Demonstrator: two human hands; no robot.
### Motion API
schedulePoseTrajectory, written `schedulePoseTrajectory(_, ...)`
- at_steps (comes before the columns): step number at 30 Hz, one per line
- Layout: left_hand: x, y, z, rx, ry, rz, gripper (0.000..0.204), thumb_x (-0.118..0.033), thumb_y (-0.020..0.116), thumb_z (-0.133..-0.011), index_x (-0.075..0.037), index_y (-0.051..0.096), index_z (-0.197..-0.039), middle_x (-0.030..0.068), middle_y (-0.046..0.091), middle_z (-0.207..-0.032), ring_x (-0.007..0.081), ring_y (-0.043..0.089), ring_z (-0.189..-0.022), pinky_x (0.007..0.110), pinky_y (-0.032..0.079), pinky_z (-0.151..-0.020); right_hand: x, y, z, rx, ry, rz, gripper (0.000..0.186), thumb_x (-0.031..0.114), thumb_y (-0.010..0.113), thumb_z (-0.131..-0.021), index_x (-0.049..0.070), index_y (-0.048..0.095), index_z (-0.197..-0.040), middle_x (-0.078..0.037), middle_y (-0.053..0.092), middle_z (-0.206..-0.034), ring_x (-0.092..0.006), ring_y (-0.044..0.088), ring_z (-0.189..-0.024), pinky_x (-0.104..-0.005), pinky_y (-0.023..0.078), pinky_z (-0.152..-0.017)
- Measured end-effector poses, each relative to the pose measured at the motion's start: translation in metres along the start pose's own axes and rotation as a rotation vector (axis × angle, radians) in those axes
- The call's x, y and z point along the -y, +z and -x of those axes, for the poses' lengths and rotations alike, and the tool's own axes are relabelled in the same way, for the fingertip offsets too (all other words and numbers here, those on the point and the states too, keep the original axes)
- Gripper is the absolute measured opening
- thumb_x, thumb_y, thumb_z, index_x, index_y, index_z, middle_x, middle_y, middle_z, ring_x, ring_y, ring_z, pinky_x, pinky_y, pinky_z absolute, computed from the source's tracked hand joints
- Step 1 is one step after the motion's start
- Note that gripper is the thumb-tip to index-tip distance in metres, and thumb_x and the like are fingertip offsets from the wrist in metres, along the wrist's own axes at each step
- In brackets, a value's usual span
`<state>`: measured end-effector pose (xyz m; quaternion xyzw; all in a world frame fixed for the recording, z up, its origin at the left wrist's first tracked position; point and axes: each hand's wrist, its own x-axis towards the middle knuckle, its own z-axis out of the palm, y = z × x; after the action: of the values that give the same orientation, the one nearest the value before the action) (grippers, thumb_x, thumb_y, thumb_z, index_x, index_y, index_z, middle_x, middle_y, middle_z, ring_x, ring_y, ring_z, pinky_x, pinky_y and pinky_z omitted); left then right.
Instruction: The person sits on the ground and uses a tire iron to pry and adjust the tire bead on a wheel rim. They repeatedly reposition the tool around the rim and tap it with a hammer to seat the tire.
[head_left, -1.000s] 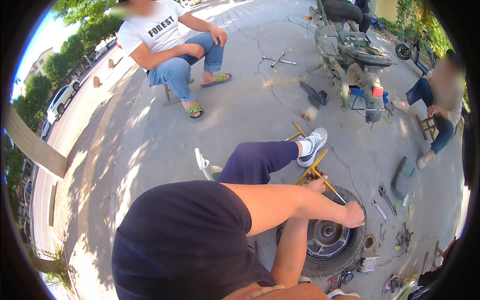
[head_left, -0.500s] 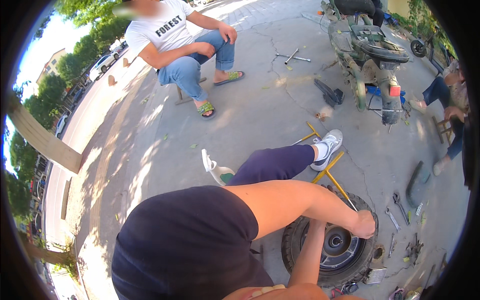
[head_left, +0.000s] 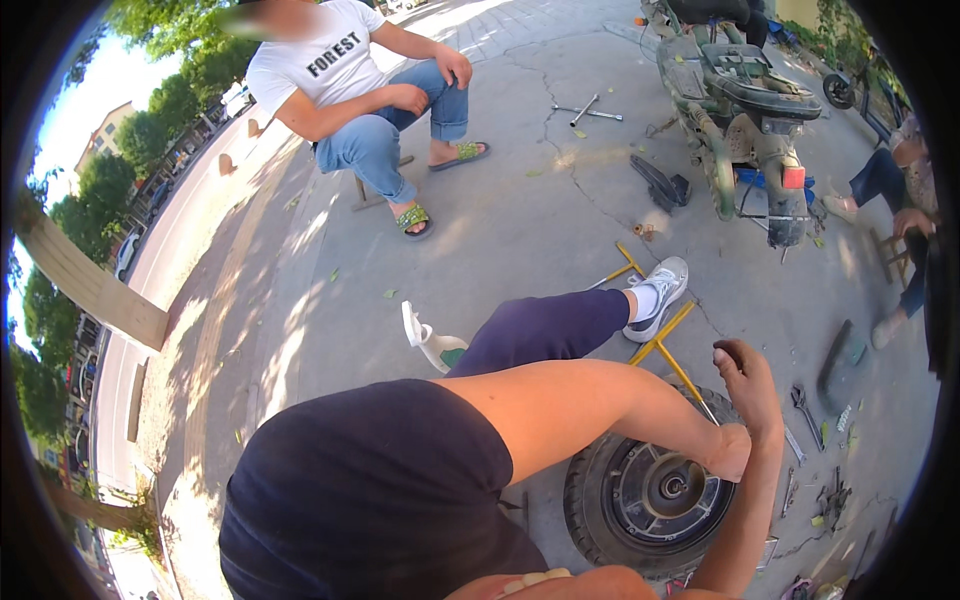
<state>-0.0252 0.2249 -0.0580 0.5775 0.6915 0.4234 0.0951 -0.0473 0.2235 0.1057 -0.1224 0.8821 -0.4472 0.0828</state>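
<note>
A black tyre on a spoked wheel (head_left: 655, 540) lies flat on the concrete before me. My left hand (head_left: 732, 453) is closed at the tyre's right side, partly behind my right wrist; what it grips is hidden. The shaft of a yellow T-handle tool (head_left: 668, 345) runs down to the tyre close to this hand. Above the tyre's far right edge, my right hand (head_left: 752, 385) is raised with its fingers loosely bent and apart from the thumb, and nothing shows in it.
Wrenches (head_left: 808, 415) and small parts lie right of the wheel. Beyond my shoe (head_left: 658, 298) is another yellow T-handle tool (head_left: 627, 262). A white spray bottle (head_left: 430, 340) lies by my leg. A cross wrench (head_left: 588, 110), a stripped scooter (head_left: 745, 110) and two seated people are farther off.
My right hand has moved from over the wheel up and to the right, past the tyre's far edge, and its forearm now crosses my left hand. The left hand has barely moved.
</note>
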Motion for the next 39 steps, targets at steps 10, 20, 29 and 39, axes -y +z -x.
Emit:
schedulePoseTrajectory(10, -0.016, -0.026, 0.008, -0.003, 0.083, 0.412, 0.025, -0.028, 0.056, -0.081, -0.008, 0.069, -0.089, 0.0107, 0.069, -0.097, 0.0250, 0.064, -0.094, 0.043, 0.049, -0.082, 0.003, 0.083, -0.073, 0.404, 0.015, 0.461, 0.039, 0.020, 0.067, -0.085, -0.004, 0.059, -0.114, -0.026, 0.064, -0.111, -0.0398, 0.061, -0.105, -0.0444, 0.049, -0.089)
schedulePoseTrajectory(20, -0.016, -0.027, 0.002, 0.009, 0.118, 0.415, 0.025, -0.029, 0.058, -0.079, -0.008, 0.068, -0.090, 0.0103, 0.068, -0.097, 0.0254, 0.063, -0.095, 0.044, 0.048, -0.083, -0.036, 0.087, -0.078, 0.290, 0.039, 0.266, 0.027, 0.005, 0.066, -0.082, 0.001, 0.061, -0.108, -0.025, 0.066, -0.095, -0.0418, 0.062, -0.094, -0.0456, 0.049, -0.079)
schedulePoseTrajectory(29, -0.011, -0.029, 0.002, -0.016, 0.097, 0.415, 0.026, -0.029, 0.060, -0.077, -0.008, 0.068, -0.090, 0.0100, 0.068, -0.097, 0.0258, 0.062, -0.096, 0.044, 0.047, -0.085, -0.061, 0.069, -0.097, -0.011, -0.102, 0.306, 0.022, 0.004, 0.065, -0.083, 0.002, 0.060, -0.105, -0.021, 0.067, -0.091, -0.0380, 0.064, -0.086, -0.0441, 0.050, -0.072)
schedulePoseTrajectory(39, -0.012, -0.017, -0.020, -0.008, 0.170, 0.454, 0.028, -0.030, 0.062, -0.074, -0.008, 0.067, -0.090, 0.0096, 0.067, -0.098, 0.0261, 0.060, -0.098, 0.044, 0.046, -0.086, -0.101, 0.004, -0.112, -0.202, 0.206, 0.150, 0.017, 0.005, 0.059, -0.089, 0.004, 0.059, -0.105, -0.011, 0.057, -0.065, -0.0172, 0.055, -0.048, -0.0343, 0.044, -0.041)
